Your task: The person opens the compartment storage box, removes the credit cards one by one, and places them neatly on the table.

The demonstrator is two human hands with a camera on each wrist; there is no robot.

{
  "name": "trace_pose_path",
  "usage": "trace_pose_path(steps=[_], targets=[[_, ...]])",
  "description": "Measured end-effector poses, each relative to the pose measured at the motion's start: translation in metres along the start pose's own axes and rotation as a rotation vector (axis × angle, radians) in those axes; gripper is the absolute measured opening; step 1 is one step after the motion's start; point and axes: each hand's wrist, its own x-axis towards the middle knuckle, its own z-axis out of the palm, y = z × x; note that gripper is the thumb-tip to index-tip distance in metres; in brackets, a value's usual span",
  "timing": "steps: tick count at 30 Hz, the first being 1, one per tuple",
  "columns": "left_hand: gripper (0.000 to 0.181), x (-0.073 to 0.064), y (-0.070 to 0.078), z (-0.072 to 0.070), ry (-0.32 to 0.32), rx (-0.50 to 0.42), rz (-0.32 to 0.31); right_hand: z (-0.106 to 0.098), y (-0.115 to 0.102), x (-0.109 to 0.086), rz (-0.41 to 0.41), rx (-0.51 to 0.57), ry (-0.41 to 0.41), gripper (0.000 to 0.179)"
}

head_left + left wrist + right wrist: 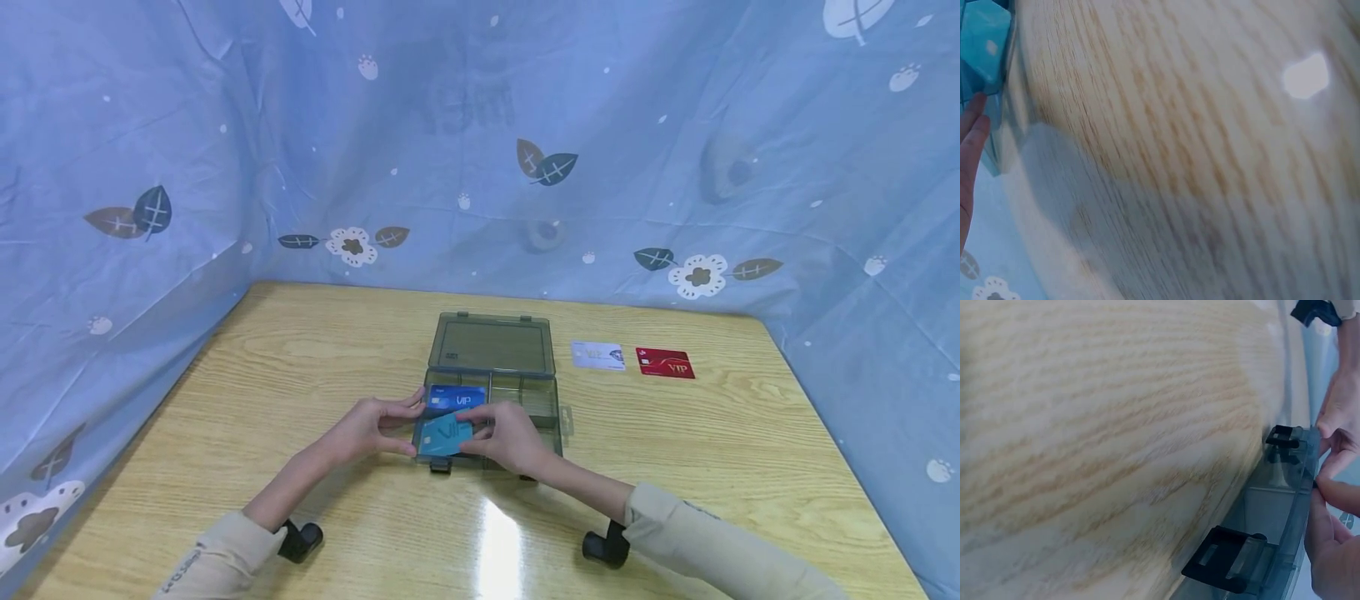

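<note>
On the table, a dark translucent compartment box [522,436] lies with its lid [491,344] folded back. My right hand [510,437] pinches a teal card [442,435] by its right edge, tilted over the front left compartment. Just behind it, a blue VIP card [446,397] lies in the back left compartment. My left hand [371,429] rests at the box's left side, thumb near the front corner and fingers along the wall. Those fingers [972,134] look straight in the left wrist view. From the right wrist view, the box's black latches [1225,559] face the front.
Right of the lid, a silver card [597,355] and a red VIP card [665,363] lie flat on the wooden table [330,333]. A blue patterned cloth [465,108] hangs behind and along both sides. Black wrist devices [302,542] show below the sleeves.
</note>
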Motion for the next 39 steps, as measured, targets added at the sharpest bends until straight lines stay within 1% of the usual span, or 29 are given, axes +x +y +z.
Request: trace_pose_path(steps=[4,7,12,14,18,23,27,35,39], targets=[[0.065,0.0,0.001,0.0,0.003,-0.021,-0.01,-0.004,-0.001,-0.002,0.114,0.097,0.033,0.035],[0.065,0.001,0.001,0.0,0.004,-0.03,-0.016,-0.008,-0.001,-0.003,0.166,0.189,0.032,0.037],[0.065,0.001,0.001,0.001,0.004,-0.015,-0.004,-0.014,0.003,-0.006,0.176,0.34,-0.001,0.04],[0.065,0.001,0.001,0.001,0.006,-0.006,-0.002,-0.016,0.005,-0.007,0.178,0.365,-0.009,0.042],[0.065,0.001,0.001,0.001,0.007,0.002,-0.013,-0.02,0.007,-0.01,0.197,0.406,-0.003,0.046],[0.065,0.0,0.003,0.002,0.008,-0.006,-0.026,-0.026,0.011,-0.014,0.243,0.444,0.041,0.048],[0.065,0.0,0.003,0.002,0.011,-0.007,-0.019,-0.032,0.014,-0.019,0.258,0.439,0.059,0.049],[0.065,0.0,0.004,0.002,0.01,-0.014,-0.022,-0.046,0.021,-0.03,0.263,0.438,0.045,0.049],[0.065,-0.001,0.003,0.002,0.009,-0.017,-0.022,-0.054,0.023,-0.034,0.263,0.419,0.054,0.049]])
